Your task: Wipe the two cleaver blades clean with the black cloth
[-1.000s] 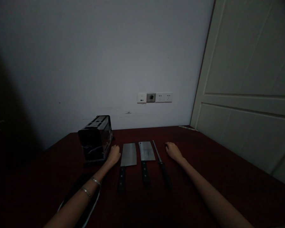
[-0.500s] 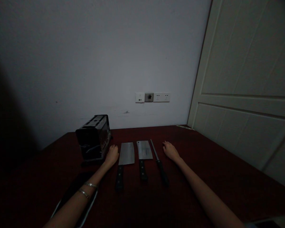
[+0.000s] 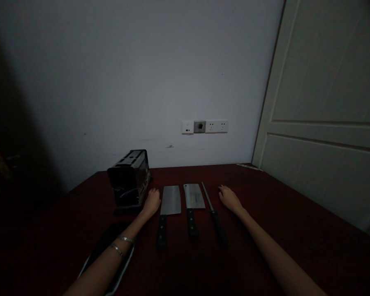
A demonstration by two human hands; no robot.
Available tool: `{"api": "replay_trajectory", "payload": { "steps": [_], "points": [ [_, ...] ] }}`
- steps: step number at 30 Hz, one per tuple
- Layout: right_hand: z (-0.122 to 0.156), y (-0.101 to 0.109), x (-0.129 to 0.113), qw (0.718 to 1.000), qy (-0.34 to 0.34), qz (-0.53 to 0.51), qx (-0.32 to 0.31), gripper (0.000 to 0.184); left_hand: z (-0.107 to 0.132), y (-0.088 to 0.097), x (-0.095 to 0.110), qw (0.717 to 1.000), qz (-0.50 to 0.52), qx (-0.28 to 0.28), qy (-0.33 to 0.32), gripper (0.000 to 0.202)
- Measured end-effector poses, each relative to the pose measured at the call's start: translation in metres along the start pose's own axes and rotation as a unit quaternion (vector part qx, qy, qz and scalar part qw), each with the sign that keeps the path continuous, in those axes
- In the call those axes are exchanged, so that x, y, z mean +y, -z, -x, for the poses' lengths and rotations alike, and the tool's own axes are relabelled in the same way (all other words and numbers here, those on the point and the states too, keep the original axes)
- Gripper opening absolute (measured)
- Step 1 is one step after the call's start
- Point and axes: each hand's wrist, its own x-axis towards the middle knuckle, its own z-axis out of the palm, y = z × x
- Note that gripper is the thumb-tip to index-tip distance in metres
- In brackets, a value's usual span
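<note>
My left hand (image 3: 153,200) rests palm down on the dark red table, holding nothing. It lies between a black slotted knife block (image 3: 130,181) and a wide-bladed cleaver (image 3: 171,200). Beside that one is a second cleaver (image 3: 194,196) with a hole in its blade corner. To its right lies a honing steel (image 3: 207,198) with a black handle. All three point away from me, handles towards me. My right hand (image 3: 229,197) lies palm down just right of the steel, apart from it, with fingers loosely stretched. Neither hand touches a blade.
Under my left forearm is a dark flat item (image 3: 128,260) with a pale edge; its kind is unclear. Behind the table (image 3: 200,267) stands a wall with sockets (image 3: 216,126). A pale panelled door (image 3: 320,144) rises at the right. The room is dim.
The whole view has shifted slightly, so everything appears a little farther right. Both hands and the tools keep their places on the table.
</note>
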Motion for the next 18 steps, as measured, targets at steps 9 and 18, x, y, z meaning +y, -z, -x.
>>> {"api": "replay_trajectory", "payload": {
  "steps": [9, 18],
  "points": [
    [-0.0027, -0.0055, 0.0039, 1.0, 0.006, 0.002, -0.001, 0.04, -0.0014, -0.0059, -0.0005, 1.0, -0.006, -0.006, 0.017, 0.04],
    [-0.0029, -0.005, 0.0038, 1.0, 0.005, -0.016, 0.003, 0.039, 0.001, 0.0008, 0.0024, 1.0, -0.014, -0.013, 0.014, 0.038]
  ]
}}
